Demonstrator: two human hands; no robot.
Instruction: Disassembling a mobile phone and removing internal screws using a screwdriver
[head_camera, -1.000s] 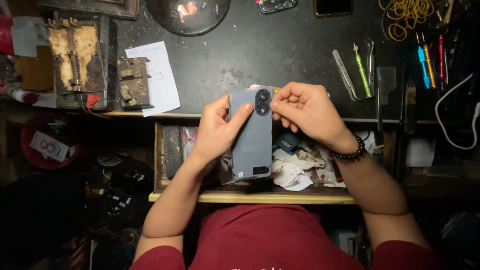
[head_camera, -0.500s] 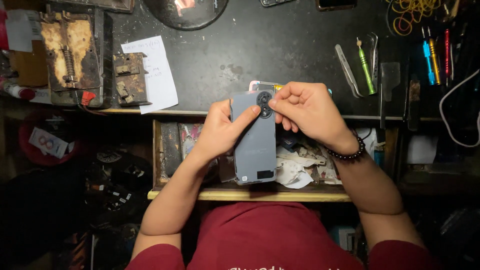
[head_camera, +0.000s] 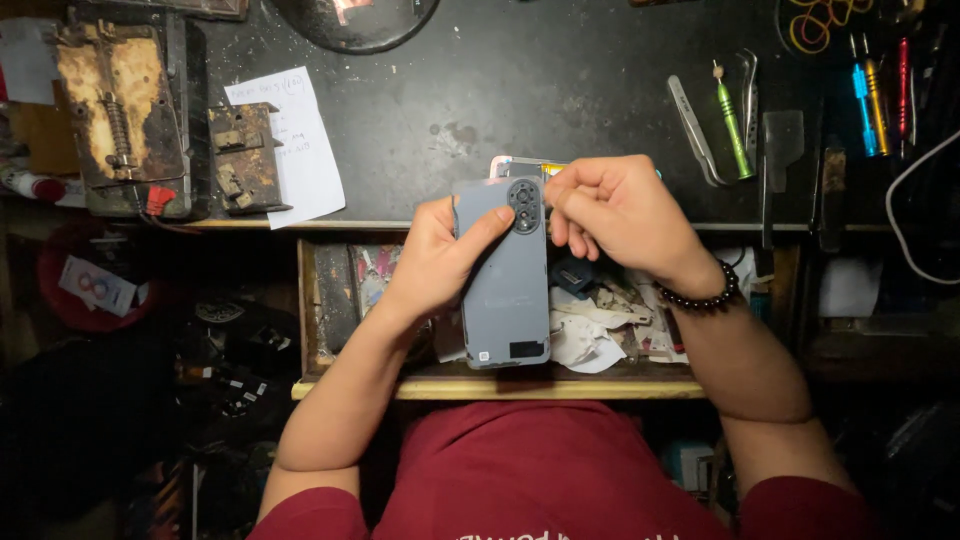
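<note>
Dark workbench (head_camera: 560, 90); left hand (head_camera: 435, 265) clasps grey phone (head_camera: 507, 290), right hand (head_camera: 615, 215) pinches its top edge.

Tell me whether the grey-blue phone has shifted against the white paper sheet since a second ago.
No. The grey-blue phone sits about as far right of the white paper sheet as before; only the camera view drifted slightly.

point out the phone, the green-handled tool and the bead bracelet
phone (head_camera: 507, 300), head view, middle of its grey back
green-handled tool (head_camera: 733, 128), head view, middle of its handle
bead bracelet (head_camera: 700, 298), head view, beads on the right wrist
</note>
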